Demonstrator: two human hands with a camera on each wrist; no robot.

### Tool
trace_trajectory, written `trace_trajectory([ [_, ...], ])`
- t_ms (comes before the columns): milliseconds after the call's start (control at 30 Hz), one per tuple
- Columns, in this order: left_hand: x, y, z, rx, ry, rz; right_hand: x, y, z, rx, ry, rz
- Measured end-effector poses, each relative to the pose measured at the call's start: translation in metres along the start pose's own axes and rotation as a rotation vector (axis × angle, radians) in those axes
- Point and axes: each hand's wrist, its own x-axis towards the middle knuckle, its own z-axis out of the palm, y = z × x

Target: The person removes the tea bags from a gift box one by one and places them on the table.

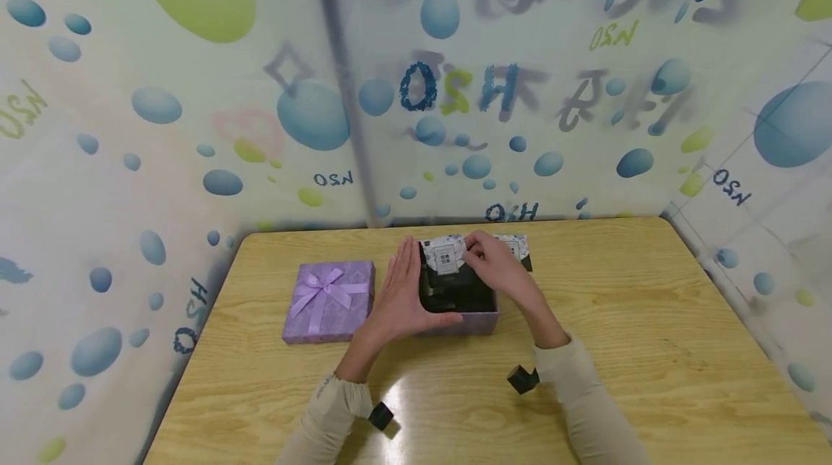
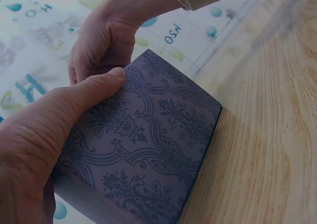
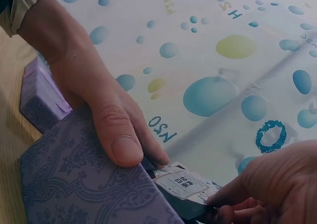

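A purple patterned box [image 1: 481, 324] stands without its lid, its interior dark. My left hand [image 1: 403, 299] lies against its left side with straight fingers, and the thumb [image 2: 96, 87] stretches along the top of the front wall. With thumb and fingers my right hand [image 1: 497, 263] pinches the right edge of a small sachet [image 3: 183, 184]. That sachet is dark below, with a white floral top and a printed label, and overlaps the back of the box opening. Part of it is hidden behind the right fingers.
Left of the box lies a purple lid [image 1: 341, 324] with a ribbon bow [image 1: 321, 290]. Behind the right hand, a similar black-and-white sachet [image 1: 518, 243] shows near the table's back edge. A printed curtain [image 1: 260, 183] hangs behind the wooden table [image 1: 650, 349].
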Motion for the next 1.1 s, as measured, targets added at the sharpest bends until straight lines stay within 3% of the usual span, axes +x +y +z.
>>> trace_trajectory([
  [200, 0.001, 0.001, 0.001, -0.001, 0.001, -0.001, 0.001, 0.004, -0.006, -0.001, -0.003, -0.017],
  [1100, 0.001, 0.002, 0.001, 0.009, 0.004, -0.016, -0.001, 0.029, -0.044, 0.044, 0.092, 0.123],
])
